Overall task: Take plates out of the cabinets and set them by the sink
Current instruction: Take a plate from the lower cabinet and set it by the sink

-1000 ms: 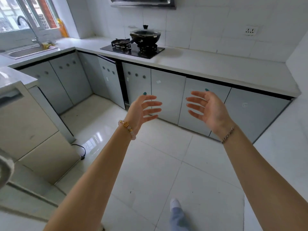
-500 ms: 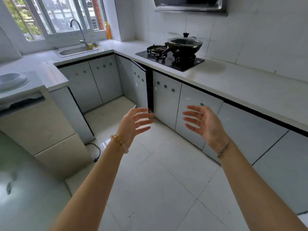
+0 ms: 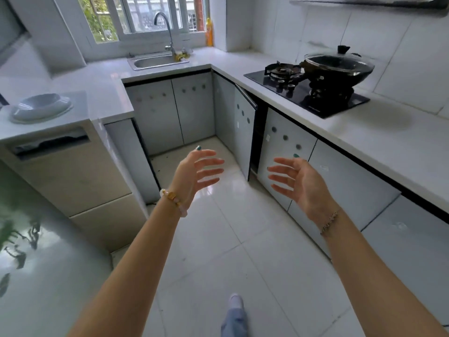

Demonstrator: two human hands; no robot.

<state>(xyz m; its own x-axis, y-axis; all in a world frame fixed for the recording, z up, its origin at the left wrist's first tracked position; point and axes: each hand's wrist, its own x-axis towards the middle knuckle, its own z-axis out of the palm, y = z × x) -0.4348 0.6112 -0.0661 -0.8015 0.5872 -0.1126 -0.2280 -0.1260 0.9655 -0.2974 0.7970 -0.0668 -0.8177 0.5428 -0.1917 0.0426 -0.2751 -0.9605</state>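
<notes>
Head view. Left hand (image 3: 192, 173) and right hand (image 3: 303, 183) up in mid-air, palms turned to each other, fingers spread and loosely bent, gripping nothing, touching nothing. Well apart from every cabinet front.

Just beyond the right hand, up and a little to its left: cabinet door (image 3: 244, 132) ajar, dark gap beside it, inside hidden, no plates seen there. Far off to the left of the left hand, up on the low counter (image 3: 80, 100): one pale deep plate (image 3: 41, 107), well apart from both hands. Far ahead, past the space between the hands: sink (image 3: 158, 60) under the window. Up and right of the right hand: black wok (image 3: 337, 65).

Against a second ago: swung leftwards, sink pulled from the far left edge to nearly dead ahead, pale deep plate brought into sight, wok pushed off to the right. Hands in the same empty, facing pose throughout.

Judged from that: still in the approach, no plate in transit. Ajar cabinet door probably the nearest to try next, needing a pull wider before any reach inside. Sink side still to be stocked.
</notes>
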